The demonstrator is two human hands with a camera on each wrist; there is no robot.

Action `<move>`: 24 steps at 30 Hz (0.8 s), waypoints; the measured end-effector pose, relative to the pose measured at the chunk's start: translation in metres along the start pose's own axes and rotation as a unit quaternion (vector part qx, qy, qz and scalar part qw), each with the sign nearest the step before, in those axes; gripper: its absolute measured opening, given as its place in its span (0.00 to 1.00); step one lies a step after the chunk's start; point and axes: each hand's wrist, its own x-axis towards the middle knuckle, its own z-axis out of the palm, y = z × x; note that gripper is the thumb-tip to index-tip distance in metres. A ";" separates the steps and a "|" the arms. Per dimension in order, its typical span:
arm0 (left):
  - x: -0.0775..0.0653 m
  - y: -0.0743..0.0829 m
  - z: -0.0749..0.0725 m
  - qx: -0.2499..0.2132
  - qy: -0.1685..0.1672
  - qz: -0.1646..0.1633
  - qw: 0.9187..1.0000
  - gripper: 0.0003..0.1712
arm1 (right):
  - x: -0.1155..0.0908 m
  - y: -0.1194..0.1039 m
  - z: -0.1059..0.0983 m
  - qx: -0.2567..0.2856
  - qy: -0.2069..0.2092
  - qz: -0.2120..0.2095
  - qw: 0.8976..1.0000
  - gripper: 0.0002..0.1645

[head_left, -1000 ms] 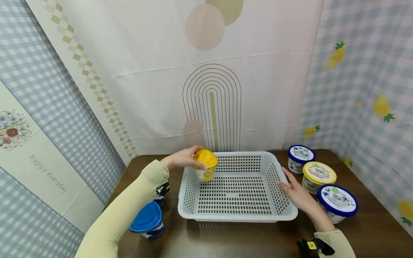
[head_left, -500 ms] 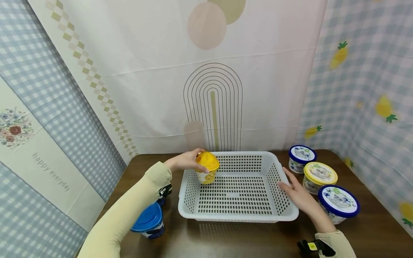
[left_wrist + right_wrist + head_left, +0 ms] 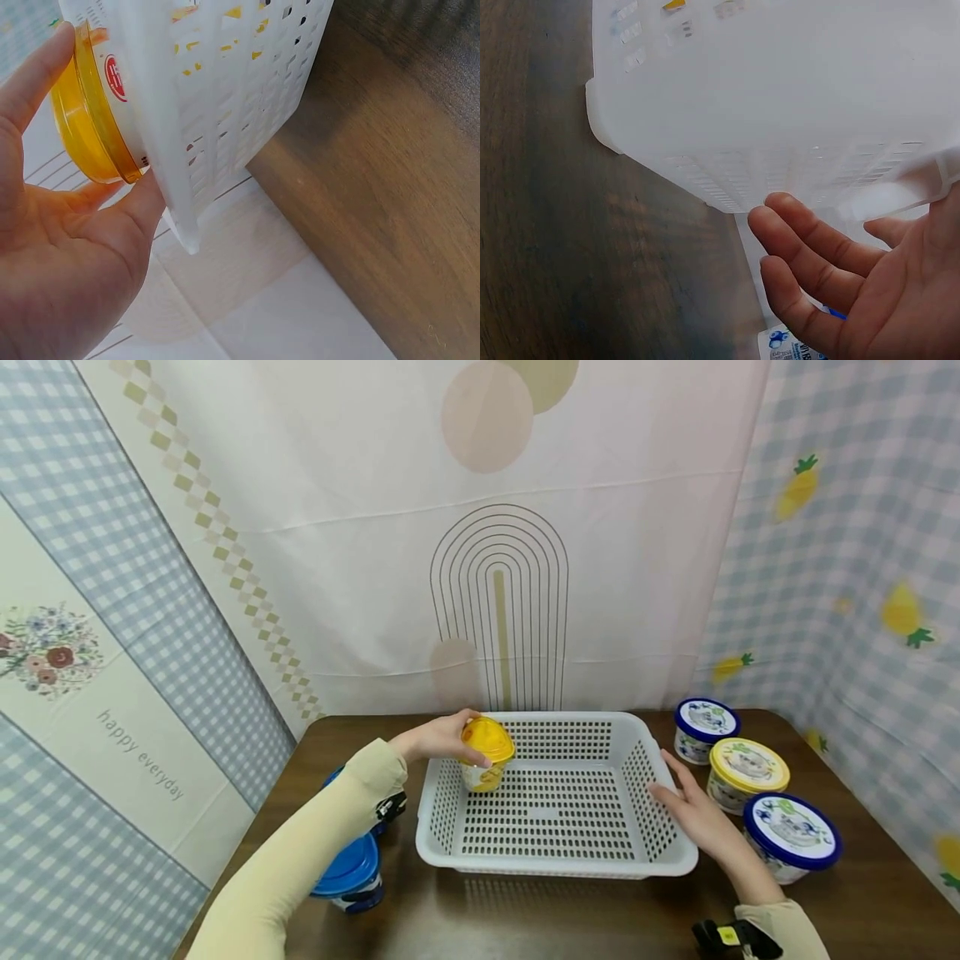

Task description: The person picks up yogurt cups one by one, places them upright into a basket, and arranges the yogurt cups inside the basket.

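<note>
Yellow and glossy, a lid (image 3: pixel 488 737) caps the white-and-yellow tub (image 3: pixel 482 779) my left hand (image 3: pixel 439 737) pinches inside the basket's (image 3: pixel 555 864) far left corner; my right hand (image 3: pixel 699 817) grips its right side, thumb over the rim (image 3: pixel 649 747).

So your left hand (image 3: pixel 442 737) has eased the yellow tub (image 3: pixel 487 758) slightly lower, toward four o'clock, in the basket's (image 3: pixel 555 865) ten o'clock corner; some blue lid (image 3: pixel 332 776) now peeks past your sleeve (image 3: pixel 315 835).

Left hand (image 3: pixel 71 259) grips yellow-lidded tub (image 3: pixel 86 120) by its lid, clear of white basket's (image 3: pixel 214 97) rim; yellow print visible through wall holes. Pale cloth (image 3: pixel 281 307) beyond edge of brown table (image 3: pixel 367 165).
</note>
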 end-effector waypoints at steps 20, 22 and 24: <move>0.001 0.000 0.003 0.036 0.016 0.006 0.999 0.57 | -0.002 -0.004 0.001 0.004 0.002 0.005 1.000 0.50; 0.002 0.000 0.002 0.055 0.020 0.009 0.998 0.57 | -0.002 -0.004 0.002 0.005 0.004 0.005 1.000 0.50; 0.002 0.000 0.001 0.068 0.022 0.004 0.997 0.57 | -0.002 -0.003 0.003 0.006 0.002 0.002 1.000 0.50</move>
